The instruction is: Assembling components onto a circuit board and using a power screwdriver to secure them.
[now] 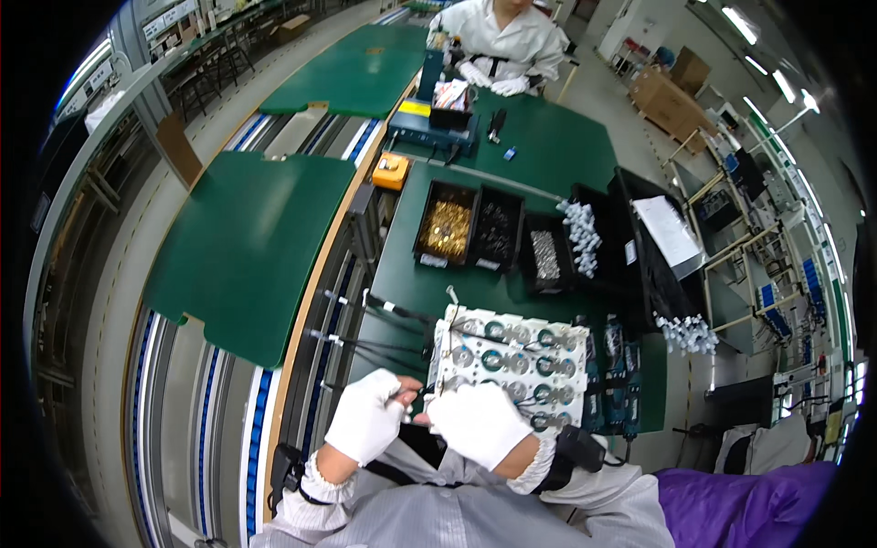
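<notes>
My left hand [368, 422], in a white glove with bare fingertips, is closed in a pinch just left of the white panel's near corner. Whatever its fingers hold is too small to make out. My right hand [480, 423], gloved the same way, is over the near left part of the white panel [445, 370]. Its fingers are curled toward the left hand, and what they grip is hidden. Rows of round metal and green parts [493, 360] sit in the panel. Black cables [370, 345] with white tags run leftward from the panel's left side.
Beyond the panel stand black bins of brass pieces [448, 224], black pieces [495, 228] and silver pieces [545, 256]. Dark teal power tools [621, 365] lie to its right. An orange box [390, 171] sits far left. A co-worker in white [498, 46] sits across the table.
</notes>
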Demonstrator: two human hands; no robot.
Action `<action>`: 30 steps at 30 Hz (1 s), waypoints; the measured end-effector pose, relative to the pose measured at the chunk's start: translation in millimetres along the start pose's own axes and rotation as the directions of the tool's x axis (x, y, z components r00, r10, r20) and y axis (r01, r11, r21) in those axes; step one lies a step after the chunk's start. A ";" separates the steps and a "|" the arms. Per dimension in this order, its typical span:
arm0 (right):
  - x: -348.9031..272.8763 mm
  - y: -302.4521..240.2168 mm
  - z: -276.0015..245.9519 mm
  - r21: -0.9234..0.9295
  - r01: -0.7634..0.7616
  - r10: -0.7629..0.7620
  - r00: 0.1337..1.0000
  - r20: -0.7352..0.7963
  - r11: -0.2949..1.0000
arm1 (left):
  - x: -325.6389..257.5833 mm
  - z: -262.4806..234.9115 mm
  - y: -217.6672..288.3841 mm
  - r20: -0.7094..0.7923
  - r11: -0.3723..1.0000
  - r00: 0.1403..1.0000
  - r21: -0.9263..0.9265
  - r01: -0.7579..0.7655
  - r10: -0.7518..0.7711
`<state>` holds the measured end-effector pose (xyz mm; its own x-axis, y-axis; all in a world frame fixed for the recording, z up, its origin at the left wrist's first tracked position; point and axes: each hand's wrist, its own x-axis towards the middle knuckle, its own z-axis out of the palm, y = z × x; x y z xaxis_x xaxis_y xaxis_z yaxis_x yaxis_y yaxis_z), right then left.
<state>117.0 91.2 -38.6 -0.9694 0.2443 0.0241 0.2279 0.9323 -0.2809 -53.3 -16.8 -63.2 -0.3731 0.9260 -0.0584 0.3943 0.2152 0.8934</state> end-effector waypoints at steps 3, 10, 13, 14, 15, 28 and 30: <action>-4.6 -0.9 -14.3 0.067 -0.069 0.073 0.996 -0.047 0.995 | -5.3 3.7 -7.0 -0.013 0.969 0.980 0.151 -0.193 0.198; 3.8 26.1 -8.0 0.091 -0.077 0.087 0.990 -0.110 0.993 | -16.7 9.8 -3.8 0.127 0.884 0.947 0.339 -0.321 0.295; 9.4 24.6 -3.6 0.020 -0.040 0.042 0.995 -0.085 0.999 | -14.4 11.2 -11.7 0.153 0.867 0.955 0.400 -0.296 0.256; 13.2 26.1 -0.8 0.030 -0.029 0.031 0.996 -0.080 0.999 | -14.5 12.0 -11.2 0.105 0.947 0.981 0.262 -0.187 0.165; 15.9 27.3 1.8 0.039 -0.017 0.020 0.997 -0.073 0.999 | -14.2 13.1 -11.1 0.070 0.991 0.995 0.111 -0.074 0.067; 14.9 26.2 5.7 0.000 -0.046 0.046 0.999 -0.001 0.999 | -1.7 21.0 -1.9 -0.003 0.997 0.999 0.054 -0.054 0.055; 14.2 25.1 1.0 0.035 -0.031 0.032 0.999 -0.031 0.999 | 1.1 24.4 -11.4 -0.036 0.998 0.998 0.042 -0.056 0.057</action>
<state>108.9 117.8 -46.3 -0.9583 0.2821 0.0447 0.2546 0.9145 -0.3145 -37.8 -10.7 -84.4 -0.3797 0.9251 0.0089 0.4493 0.1760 0.8759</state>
